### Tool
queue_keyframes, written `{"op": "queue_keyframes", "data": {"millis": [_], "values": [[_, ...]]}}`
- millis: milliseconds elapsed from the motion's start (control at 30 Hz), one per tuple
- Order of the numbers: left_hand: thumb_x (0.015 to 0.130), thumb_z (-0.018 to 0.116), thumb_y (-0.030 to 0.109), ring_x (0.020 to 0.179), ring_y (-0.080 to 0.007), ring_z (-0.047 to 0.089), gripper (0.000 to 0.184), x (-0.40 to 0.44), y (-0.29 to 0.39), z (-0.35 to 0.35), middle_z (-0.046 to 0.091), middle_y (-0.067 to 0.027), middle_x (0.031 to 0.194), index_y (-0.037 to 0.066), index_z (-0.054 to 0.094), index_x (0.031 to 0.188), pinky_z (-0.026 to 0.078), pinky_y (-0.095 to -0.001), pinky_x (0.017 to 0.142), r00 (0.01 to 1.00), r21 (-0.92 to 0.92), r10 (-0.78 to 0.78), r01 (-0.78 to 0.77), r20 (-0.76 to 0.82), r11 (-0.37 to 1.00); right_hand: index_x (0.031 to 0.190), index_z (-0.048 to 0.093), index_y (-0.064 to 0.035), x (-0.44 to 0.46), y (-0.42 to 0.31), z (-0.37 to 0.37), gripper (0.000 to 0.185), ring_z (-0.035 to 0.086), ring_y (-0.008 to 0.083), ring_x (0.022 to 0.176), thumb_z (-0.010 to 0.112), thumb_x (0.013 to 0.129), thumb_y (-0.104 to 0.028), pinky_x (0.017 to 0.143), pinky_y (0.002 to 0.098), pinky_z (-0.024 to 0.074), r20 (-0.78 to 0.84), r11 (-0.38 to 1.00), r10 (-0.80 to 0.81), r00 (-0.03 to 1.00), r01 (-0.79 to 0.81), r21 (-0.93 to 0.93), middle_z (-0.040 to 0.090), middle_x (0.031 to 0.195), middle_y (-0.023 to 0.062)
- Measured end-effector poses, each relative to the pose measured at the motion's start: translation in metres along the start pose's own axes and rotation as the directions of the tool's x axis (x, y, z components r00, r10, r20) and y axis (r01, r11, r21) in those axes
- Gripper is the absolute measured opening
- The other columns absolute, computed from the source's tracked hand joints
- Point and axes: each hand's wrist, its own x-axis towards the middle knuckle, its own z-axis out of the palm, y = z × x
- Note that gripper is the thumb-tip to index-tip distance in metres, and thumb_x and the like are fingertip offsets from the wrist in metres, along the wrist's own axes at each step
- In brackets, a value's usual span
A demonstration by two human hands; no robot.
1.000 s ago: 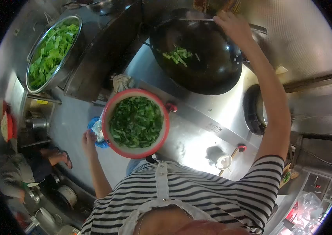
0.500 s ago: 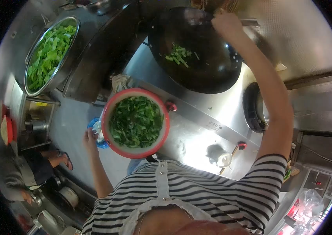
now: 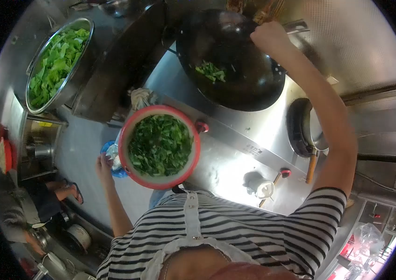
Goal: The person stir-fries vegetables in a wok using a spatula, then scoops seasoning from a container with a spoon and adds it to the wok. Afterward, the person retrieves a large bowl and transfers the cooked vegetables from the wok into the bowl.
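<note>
My right hand (image 3: 269,38) is closed in a fist over the far right rim of the large black wok (image 3: 242,88). What it grips, if anything, is hidden. A small heap of chopped green vegetables (image 3: 211,71) lies in the wok. My left hand (image 3: 104,165) hangs left of a red-rimmed tub (image 3: 192,163), fingers loosely bent and apart, with nothing visible in them. Chopped dark leafy greens (image 3: 160,144) fill the tub. Close behind the left hand, lower down, is a blue-rimmed container (image 3: 119,172) with something white in it.
A metal basin (image 3: 90,44) of light green leaves stands at upper left. Right of the wok sits a frying pan (image 3: 296,135) with a wooden handle. A white cup (image 3: 265,189) stands on the steel counter (image 3: 221,168). Another person's foot (image 3: 75,192) shows at lower left.
The greens in the wok have drawn into a tighter clump. My right forearm has swung slightly right, uncovering the frying pan's wooden handle. My left hand has lowered slightly.
</note>
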Motion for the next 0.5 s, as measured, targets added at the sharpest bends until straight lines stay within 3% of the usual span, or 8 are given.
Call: {"op": "queue_keyframes", "data": {"millis": [100, 167, 233, 300, 400, 500], "values": [[0.088, 0.052, 0.026, 0.063, -0.0075, 0.051, 0.024, 0.001, -0.004, -0.002, 0.055, -0.0028, 0.076, 0.002, 0.055, 0.093, 0.041, -0.0187, 0.057, 1.0, -0.008, 0.013, -0.013, -0.019, 1.0, 0.075, 0.068, -0.0074, 0.01, 0.018, 0.027, 0.013, 0.064, 0.0242, 0.072, 0.057, 0.072, -0.012, 0.062, 0.0355, 0.0522, -0.023, 0.999, 0.009, 1.0, -0.008, 0.046, 0.065, 0.077, 0.01], [0.087, 0.052, 0.025, 0.063, -0.0078, 0.051, 0.024, 0.002, -0.004, -0.001, 0.055, -0.0029, 0.076, 0.002, 0.055, 0.092, 0.042, -0.0189, 0.057, 1.0, -0.006, 0.019, -0.019, -0.023, 1.0, 0.07, 0.066, -0.0062, 0.019, 0.025, 0.04, 0.009, 0.064, 0.0257, 0.07, 0.058, 0.067, -0.009, 0.061, 0.036, 0.051, -0.089, 0.985, 0.147, 0.985, -0.154, -0.074, 0.063, 0.068, 0.0094], [0.087, 0.053, 0.025, 0.063, -0.0077, 0.051, 0.022, 0.002, -0.002, -0.001, 0.055, -0.0024, 0.076, 0.003, 0.055, 0.09, 0.041, -0.0187, 0.057, 1.0, 0.001, -0.008, 0.008, -0.026, 1.0, 0.071, 0.065, -0.0059, 0.019, 0.024, 0.045, 0.009, 0.064, 0.0257, 0.071, 0.058, 0.067, -0.011, 0.061, 0.0359, 0.0507, -0.076, 0.978, 0.177, 0.981, -0.184, -0.101, 0.064, 0.069, 0.0096], [0.087, 0.053, 0.025, 0.063, -0.0076, 0.051, 0.022, 0.0, -0.002, -0.004, 0.055, -0.0022, 0.076, 0.003, 0.055, 0.089, 0.041, -0.0189, 0.056, 1.0, 0.01, 0.002, -0.002, 0.011, 1.0, 0.069, 0.065, -0.0071, 0.019, 0.017, 0.044, 0.008, 0.064, 0.0248, 0.07, 0.059, 0.067, -0.012, 0.059, 0.0348, 0.0501, -0.09, 0.999, 0.046, 0.995, -0.045, 0.01, 0.063, 0.068, 0.0087], [0.087, 0.053, 0.025, 0.063, -0.0076, 0.051, 0.021, -0.005, 0.001, -0.001, 0.054, -0.0017, 0.075, 0.004, 0.054, 0.088, 0.041, -0.0193, 0.056, 1.0, 0.025, 0.006, -0.007, 0.015, 1.0, 0.069, 0.065, -0.0071, 0.011, 0.02, 0.031, 0.009, 0.064, 0.0247, 0.07, 0.058, 0.067, -0.011, 0.058, 0.0354, 0.05, -0.057, 0.998, 0.0, 0.998, 0.004, 0.061, 0.063, 0.068, 0.0086], [0.087, 0.053, 0.025, 0.062, -0.0076, 0.05, 0.021, -0.009, 0.005, 0.003, 0.054, -0.0014, 0.074, 0.004, 0.054, 0.088, 0.041, -0.0196, 0.056, 0.999, 0.019, 0.009, -0.008, -0.038, 1.0, 0.071, 0.066, -0.0073, 0.014, 0.041, 0.045, 0.01, 0.063, 0.0261, 0.072, 0.057, 0.068, -0.01, 0.06, 0.0358, 0.0502, -0.114, 0.996, 0.08, 0.99, -0.074, 0.054, 0.063, 0.071, 0.0097]]}}
